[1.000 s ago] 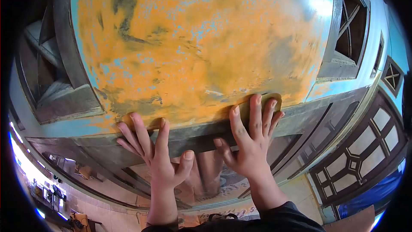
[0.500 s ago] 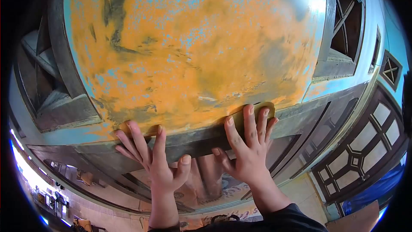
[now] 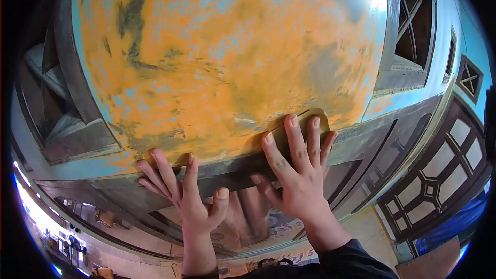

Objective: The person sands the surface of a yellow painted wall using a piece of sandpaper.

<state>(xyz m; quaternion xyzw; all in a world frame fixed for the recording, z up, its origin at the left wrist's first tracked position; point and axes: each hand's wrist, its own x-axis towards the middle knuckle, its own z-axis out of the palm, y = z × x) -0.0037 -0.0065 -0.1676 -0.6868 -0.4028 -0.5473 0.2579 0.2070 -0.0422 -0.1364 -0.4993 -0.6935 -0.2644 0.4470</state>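
Note:
In front of me is a patchy orange and blue wall panel [image 3: 232, 72] with a worn dark wooden ledge [image 3: 232, 170] along its lower edge. My left hand [image 3: 188, 191] rests on that edge at the left, fingers spread, holding nothing. My right hand [image 3: 297, 175] has its fingers laid over a thin olive-brown sheet that looks like sandpaper [image 3: 324, 124], pressing it to the panel's lower right. The sheet's rounded end shows past the fingertips; the rest is partly hidden under the hand.
Wooden-framed openings flank the panel, one on the left [image 3: 77, 142] and one with crossed bars [image 3: 413, 20] on the right. A dark panelled door [image 3: 439, 165] stands at far right, near a blue sheet [image 3: 452, 227]. Tiled floor [image 3: 155, 268] and furniture show below.
My right hand has slid slightly up and to the left with the sandpaper, so more of the sheet shows. My left hand stays almost where it was. The view has shifted slightly.

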